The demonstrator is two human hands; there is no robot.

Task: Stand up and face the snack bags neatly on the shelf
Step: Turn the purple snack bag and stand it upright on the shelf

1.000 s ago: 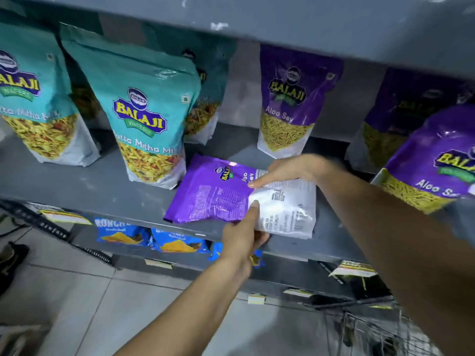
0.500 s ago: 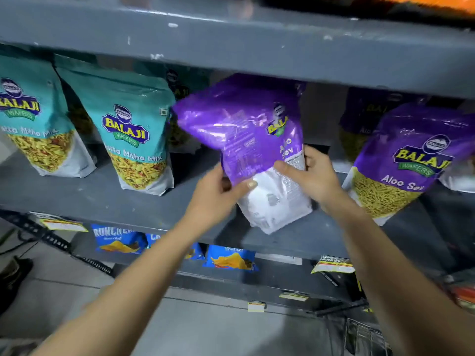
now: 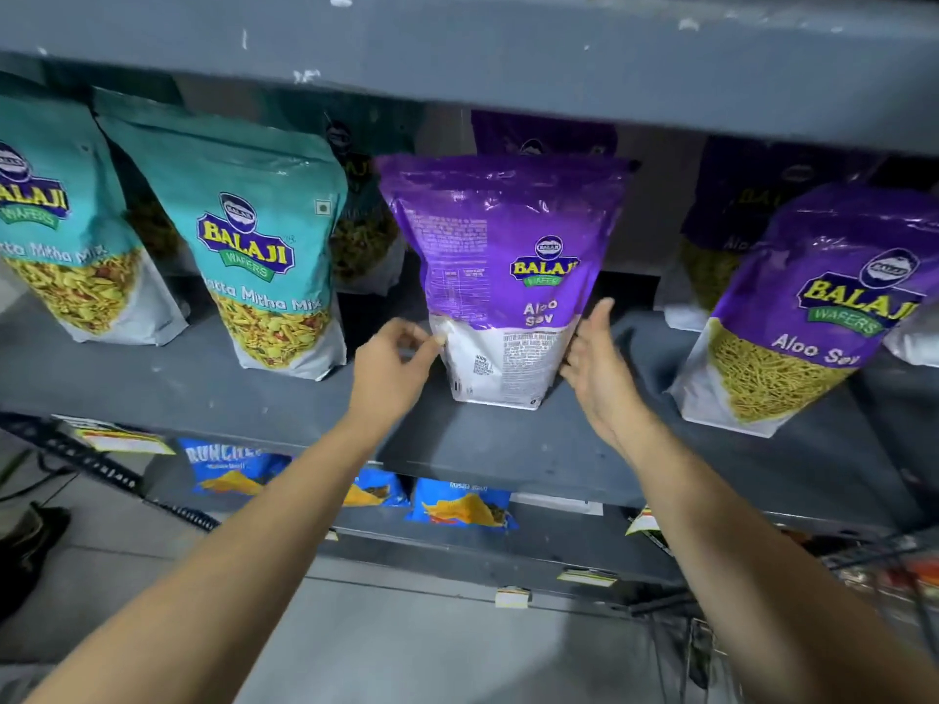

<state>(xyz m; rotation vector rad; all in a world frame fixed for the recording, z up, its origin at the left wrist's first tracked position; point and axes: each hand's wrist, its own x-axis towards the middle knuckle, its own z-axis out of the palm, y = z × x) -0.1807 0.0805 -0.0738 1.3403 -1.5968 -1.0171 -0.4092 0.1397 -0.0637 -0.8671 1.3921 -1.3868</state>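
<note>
A purple Aloo Sev bag (image 3: 508,276) stands upright on the grey shelf (image 3: 508,449), its small-print panel facing me. My left hand (image 3: 391,363) has its fingertips pinched on the bag's lower left edge. My right hand (image 3: 597,363) is spread flat beside the lower right edge, just touching it. Another purple Aloo Sev bag (image 3: 808,317) leans at the right. Two teal Khatta Mitha Mix bags (image 3: 254,256) (image 3: 61,236) stand at the left, all facing front.
More purple and teal bags stand in shadow behind the front row. The shelf above (image 3: 508,58) hangs low over the bag tops. Blue snack packs (image 3: 457,505) lie on the shelf below. A wire trolley (image 3: 864,576) is at lower right.
The purple bag lay flat on the shelf, was lifted and turned by both hands, and now stands upright. My right hand has opened off it.
</note>
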